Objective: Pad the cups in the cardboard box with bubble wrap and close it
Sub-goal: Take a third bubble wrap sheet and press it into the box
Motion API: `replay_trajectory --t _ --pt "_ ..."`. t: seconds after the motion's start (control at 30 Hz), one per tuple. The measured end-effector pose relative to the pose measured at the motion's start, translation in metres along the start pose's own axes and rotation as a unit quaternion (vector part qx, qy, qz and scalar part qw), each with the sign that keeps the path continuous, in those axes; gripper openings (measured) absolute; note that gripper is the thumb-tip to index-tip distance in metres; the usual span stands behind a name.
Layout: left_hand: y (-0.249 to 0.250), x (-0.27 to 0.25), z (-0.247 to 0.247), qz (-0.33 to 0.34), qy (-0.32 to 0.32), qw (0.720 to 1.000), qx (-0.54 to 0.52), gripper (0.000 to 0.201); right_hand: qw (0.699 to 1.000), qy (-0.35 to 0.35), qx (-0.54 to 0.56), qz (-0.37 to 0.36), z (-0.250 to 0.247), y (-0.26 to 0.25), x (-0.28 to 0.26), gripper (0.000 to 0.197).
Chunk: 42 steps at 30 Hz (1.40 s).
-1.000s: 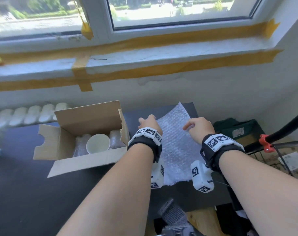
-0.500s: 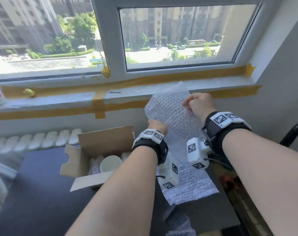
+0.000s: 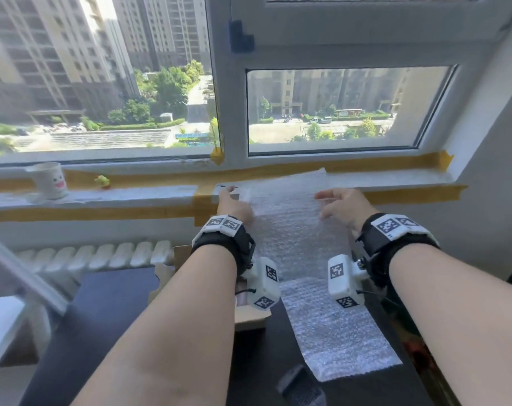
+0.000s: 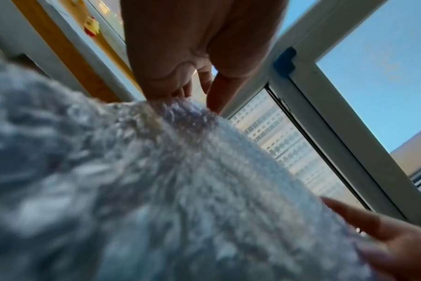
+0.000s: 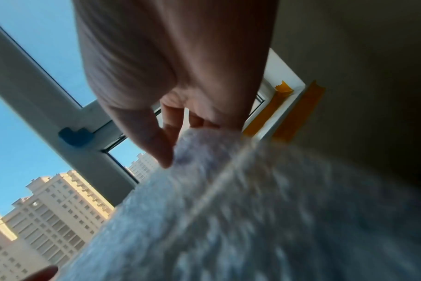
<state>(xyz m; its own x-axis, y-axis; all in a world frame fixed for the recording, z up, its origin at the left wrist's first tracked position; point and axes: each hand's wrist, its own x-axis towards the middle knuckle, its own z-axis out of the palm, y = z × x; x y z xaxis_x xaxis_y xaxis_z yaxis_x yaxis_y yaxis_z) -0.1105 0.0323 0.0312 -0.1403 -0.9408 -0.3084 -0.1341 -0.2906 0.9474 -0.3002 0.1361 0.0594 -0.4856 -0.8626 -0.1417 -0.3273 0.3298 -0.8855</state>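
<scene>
- Wrap (image 3: 295, 244) up in both my hands, held as a sheet in front of the sill (image 3: 395, 181); upper edge near sill height, lower end trailing down onto the dark table (image 3: 108, 317)
- left hand (image 3: 234, 205) pinches the upper left corner; in the left wrist view the thumb (image 4: 216, 91) and fingers (image 4: 180, 89) close on the bunched edge of the wrap (image 4: 156, 171)
- right hand (image 3: 344, 205) grips the upper right part; in the right wrist view my thumb (image 5: 151, 140) presses the wrap (image 5: 228, 209) against curled fingers (image 5: 171, 121); head view shows some fingers stretched out over the top edge
- the two hands are apart, sheet stretched between them; both wrist views blurred, bubbles not sharp
- box (image 3: 248, 319) on the table under my left forearm, mostly hidden; only a cardboard flap and a corner show, just left of the wrap's lower end; cannot tell from here how the cups lie, none in sight
- white mug (image 3: 51, 181) with a painted face on the sill, far left; small yellow-green figure (image 3: 103, 181) just right of it
- yellow tape (image 3: 87, 213) runs along the sill's edges; radiator (image 3: 96, 256) below, behind the table
- window (image 3: 336, 109) beyond; tall blocks, trees, a road outside
</scene>
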Motion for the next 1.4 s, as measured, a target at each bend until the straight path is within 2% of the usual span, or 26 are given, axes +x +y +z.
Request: replay_trajectory --t 0.1,0.2,0.3,0.37,0.47,0.63,0.73,0.8,0.83,0.87,0.9,0.93,1.0,1.07,1.13,1.23,1.3,1.4 --pt "0.003 0.001 -0.026 0.011 -0.014 1.000 -0.012 0.046 1.000 -0.005 -0.027 -0.008 0.016 0.001 0.002 0.046" --pt "0.001 -0.004 -0.042 0.025 -0.071 0.994 0.083 0.036 0.999 0.014 -0.030 -0.008 0.025 0.000 0.004 0.046" --pt "0.002 -0.012 -0.052 0.013 -0.105 0.980 0.168 0.045 0.998 0.033 -0.049 0.000 0.029 -0.004 0.006 0.043" --pt "0.003 -0.012 -0.057 0.017 -0.082 0.974 0.211 0.052 0.998 0.037 -0.060 0.002 0.033 -0.006 0.007 0.042" --pt "0.003 -0.012 -0.064 0.024 -0.033 0.974 0.222 0.045 0.997 0.035 -0.066 -0.003 0.039 -0.009 0.008 0.037" --pt "0.007 -0.009 -0.074 0.025 -0.011 0.982 0.188 0.042 0.998 0.048 -0.025 -0.014 0.043 -0.009 0.006 0.008" --pt "0.009 -0.011 -0.075 0.011 -0.022 0.989 0.144 0.051 0.998 0.059 0.028 -0.007 0.042 -0.009 0.013 0.019" --pt "0.008 -0.014 -0.072 0.006 -0.048 0.989 0.139 0.056 0.997 0.046 0.067 0.006 0.043 -0.007 0.019 0.038" --pt "0.005 -0.012 -0.070 0.001 -0.056 0.990 0.131 0.068 0.996 0.044 0.082 0.010 0.044 -0.006 0.023 0.051" --pt "0.003 -0.010 -0.069 -0.006 -0.057 0.991 0.121 0.077 0.995 0.039 0.088 0.011 0.045 -0.006 0.024 0.054" --pt "0.003 -0.011 -0.068 -0.002 -0.050 0.992 0.119 0.078 0.996 0.032 0.080 0.006 0.046 -0.008 0.021 0.050" --pt "0.004 -0.013 -0.068 0.012 -0.033 0.992 0.119 0.070 0.998 0.012 0.069 0.002 0.046 -0.010 0.016 0.048" --pt "0.003 -0.015 -0.071 0.041 0.013 0.992 0.118 0.058 0.996 -0.071 0.062 -0.005 0.048 -0.011 0.006 0.072" --pt "0.001 -0.013 -0.075 0.063 0.034 0.990 0.118 0.055 0.989 -0.141 0.052 -0.018 0.051 -0.010 0.001 0.093" --pt "0.000 -0.015 -0.076 0.084 0.026 0.988 0.127 0.048 0.986 -0.160 0.045 -0.024 0.054 -0.007 0.003 0.088" --pt "0.002 -0.020 -0.079 0.053 -0.051 0.990 0.120 0.032 0.987 -0.155 0.038 -0.014 0.056 -0.003 0.011 0.058" --pt "0.003 -0.023 -0.082 0.028 -0.096 0.984 0.146 0.040 0.989 -0.142 0.045 -0.004 0.055 -0.002 0.013 0.054" --pt "0.004 -0.022 -0.085 0.000 -0.122 0.973 0.198 0.057 0.988 -0.147 0.038 0.006 0.054 -0.003 0.011 0.061"
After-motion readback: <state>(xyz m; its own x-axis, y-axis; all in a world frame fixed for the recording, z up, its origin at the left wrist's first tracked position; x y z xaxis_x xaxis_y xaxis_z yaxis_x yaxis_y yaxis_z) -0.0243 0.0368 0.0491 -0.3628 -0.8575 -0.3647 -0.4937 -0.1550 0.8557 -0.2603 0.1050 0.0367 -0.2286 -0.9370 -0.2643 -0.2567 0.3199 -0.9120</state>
